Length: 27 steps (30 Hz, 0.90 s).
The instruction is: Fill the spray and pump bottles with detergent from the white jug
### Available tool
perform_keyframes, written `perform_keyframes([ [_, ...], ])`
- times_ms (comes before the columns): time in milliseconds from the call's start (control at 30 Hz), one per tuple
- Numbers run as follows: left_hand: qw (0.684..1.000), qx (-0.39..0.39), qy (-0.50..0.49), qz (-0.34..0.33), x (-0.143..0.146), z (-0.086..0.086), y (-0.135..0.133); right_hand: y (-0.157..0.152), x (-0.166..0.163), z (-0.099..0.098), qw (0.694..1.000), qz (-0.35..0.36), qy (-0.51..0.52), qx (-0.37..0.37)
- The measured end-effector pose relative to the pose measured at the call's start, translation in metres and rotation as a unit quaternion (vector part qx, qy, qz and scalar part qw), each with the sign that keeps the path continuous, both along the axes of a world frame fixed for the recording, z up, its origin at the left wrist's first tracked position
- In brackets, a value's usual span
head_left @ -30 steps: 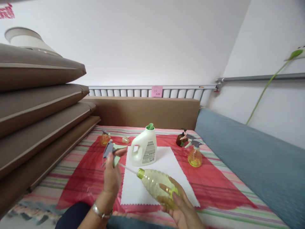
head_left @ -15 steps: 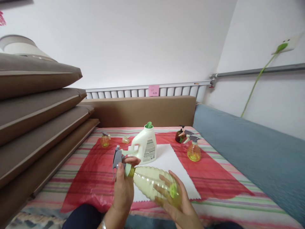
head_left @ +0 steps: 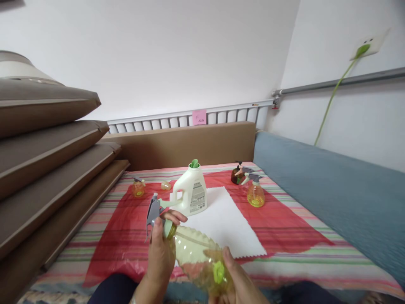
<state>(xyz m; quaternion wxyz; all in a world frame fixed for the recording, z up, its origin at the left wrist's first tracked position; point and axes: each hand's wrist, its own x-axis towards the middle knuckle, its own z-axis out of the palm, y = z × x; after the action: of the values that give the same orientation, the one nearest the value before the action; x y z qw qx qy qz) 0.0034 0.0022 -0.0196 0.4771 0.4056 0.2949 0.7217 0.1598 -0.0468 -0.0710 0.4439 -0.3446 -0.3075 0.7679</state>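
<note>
The left hand point(head_left: 161, 255) pinches the grey-and-green spray head point(head_left: 153, 210) at the neck of a clear yellow bottle point(head_left: 194, 249), tilted with its neck toward ten o'clock; the right hand point(head_left: 239, 279) curls around its base. Beyond it, at twelve o'clock, stands a white jug point(head_left: 189, 188); at two, another sprayer point(head_left: 255, 196).

White jug point(head_left: 193, 190) blocking beyond held bottle point(head_left: 193, 242), room over white sheet point(head_left: 226, 221), cushions point(head_left: 50, 145) left
</note>
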Motion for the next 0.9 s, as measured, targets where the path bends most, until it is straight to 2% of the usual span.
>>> perform_keyframes([
  [133, 1.0, -0.026, -0.007, -0.003, 0.0, -0.001, -0.003, 0.0, -0.002, -0.001, 0.992, -0.061, 0.055, 0.097],
  [200, 0.999, -0.032, -0.005, 0.0, -0.001, -0.002, -0.004, 0.002, 0.001, -0.005, 0.991, -0.053, 0.05, 0.111],
  [333, 0.999, -0.032, -0.011, -0.008, -0.006, -0.002, -0.003, 0.011, 0.007, -0.019, 0.993, 0.106, 0.031, 0.05],
  [400, 0.999, -0.032, -0.012, -0.022, -0.008, -0.002, -0.003, 0.015, 0.008, -0.022, 0.99, 0.135, 0.026, 0.028],
  [500, 0.999, -0.027, -0.011, -0.026, -0.007, -0.002, -0.004, 0.015, 0.006, -0.017, 0.997, 0.065, -0.001, 0.035],
  [600, 1.0, -0.021, -0.017, -0.006, -0.005, -0.001, -0.006, 0.009, 0.003, -0.006, 0.996, -0.005, -0.016, 0.091],
  [700, 0.999, -0.023, -0.023, -0.003, -0.003, -0.001, -0.008, 0.002, 0.005, 0.0, 0.99, -0.026, -0.025, 0.137],
  [767, 0.999, -0.021, -0.021, -0.01, -0.003, 0.0, -0.009, 0.0, 0.008, 0.002, 0.992, 0.017, -0.029, 0.122],
  [867, 1.0, -0.014, -0.017, -0.014, -0.002, 0.003, -0.009, 0.001, 0.011, 0.0, 0.99, 0.125, -0.004, 0.065],
  [900, 1.0, -0.012, -0.014, -0.015, -0.001, 0.003, -0.009, 0.002, 0.012, -0.001, 0.989, 0.142, 0.008, 0.046],
])
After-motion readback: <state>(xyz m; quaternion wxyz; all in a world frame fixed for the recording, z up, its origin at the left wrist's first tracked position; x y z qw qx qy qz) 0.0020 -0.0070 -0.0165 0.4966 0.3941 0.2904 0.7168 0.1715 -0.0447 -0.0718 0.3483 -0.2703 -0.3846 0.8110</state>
